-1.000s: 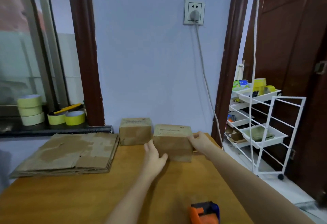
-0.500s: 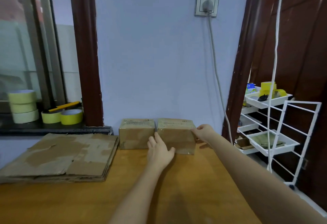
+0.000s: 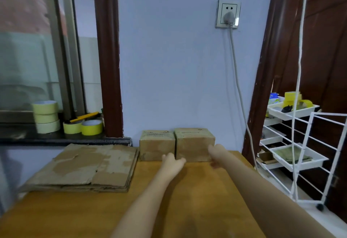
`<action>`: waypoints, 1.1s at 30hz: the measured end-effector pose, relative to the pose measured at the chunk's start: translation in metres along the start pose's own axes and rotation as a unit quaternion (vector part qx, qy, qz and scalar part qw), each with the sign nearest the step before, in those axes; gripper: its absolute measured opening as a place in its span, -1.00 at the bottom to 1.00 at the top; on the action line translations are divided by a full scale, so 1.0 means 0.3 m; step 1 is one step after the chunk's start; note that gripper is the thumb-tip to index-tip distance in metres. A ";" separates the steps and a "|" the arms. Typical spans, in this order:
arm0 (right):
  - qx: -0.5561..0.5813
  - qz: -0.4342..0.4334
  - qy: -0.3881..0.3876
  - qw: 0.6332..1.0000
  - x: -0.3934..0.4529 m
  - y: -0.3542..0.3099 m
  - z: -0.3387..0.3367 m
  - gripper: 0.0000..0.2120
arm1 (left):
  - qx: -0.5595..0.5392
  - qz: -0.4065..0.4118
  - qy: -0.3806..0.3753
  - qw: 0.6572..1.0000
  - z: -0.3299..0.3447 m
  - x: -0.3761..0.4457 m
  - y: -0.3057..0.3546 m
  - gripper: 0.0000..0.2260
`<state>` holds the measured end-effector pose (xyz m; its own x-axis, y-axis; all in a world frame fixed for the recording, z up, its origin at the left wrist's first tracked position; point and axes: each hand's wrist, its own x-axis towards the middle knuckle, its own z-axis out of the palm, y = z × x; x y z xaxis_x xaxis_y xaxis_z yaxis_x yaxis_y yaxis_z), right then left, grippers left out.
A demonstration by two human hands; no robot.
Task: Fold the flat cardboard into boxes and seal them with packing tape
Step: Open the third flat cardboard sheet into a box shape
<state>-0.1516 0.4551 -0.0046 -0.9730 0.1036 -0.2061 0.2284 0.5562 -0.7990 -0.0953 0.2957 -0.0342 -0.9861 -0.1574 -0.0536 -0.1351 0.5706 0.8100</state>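
Head view: left hand (image 3: 173, 161) rests at the bottom front edge of the right box (image 3: 194, 144), fingers loose and straight, gripping nothing. Right hand (image 3: 216, 150) sits at that box's near right corner; blurred, so can't tell whether its fingers curl on the corner or just touch it. Right box stands against the wall, touching the left box (image 3: 156, 145), both closed up at the far edge of the tabletop (image 3: 187, 200). My read: step in hand is parking a finished box beside the first. Next move calls for letting go, then reaching left to the flat cardboard stack (image 3: 86, 168) for a fresh sheet. Tape rolls (image 3: 82, 126) sit on the window ledge (image 3: 56, 138), well apart from both hands.
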 end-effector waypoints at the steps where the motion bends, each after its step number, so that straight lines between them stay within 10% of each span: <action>1: -0.040 0.006 -0.023 0.999 -0.027 -0.005 0.016 -0.59 | 0.017 0.007 -0.002 1.000 -0.028 -0.016 -0.021 -0.57; 8: -0.120 -0.077 -0.102 0.985 -0.212 -0.213 0.242 -0.68 | 0.212 0.062 0.113 0.969 -0.347 -0.162 -0.174 -0.81; 17: -0.173 -0.216 -0.154 0.948 -0.447 -0.423 0.675 -0.57 | 0.367 -0.075 0.200 0.905 -0.726 -0.235 -0.531 -0.56; 33: -0.199 -0.135 -0.038 0.970 -0.352 -0.305 0.830 -0.40 | 0.227 -0.115 0.243 0.936 -0.806 -0.237 -0.757 -0.51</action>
<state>-0.0619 0.1880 -0.0504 -0.9870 -0.1428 -0.0738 -0.0788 0.8299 -0.5523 0.0289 -0.0177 -0.0732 -0.7802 -0.6031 0.1663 -0.4737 0.7431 0.4727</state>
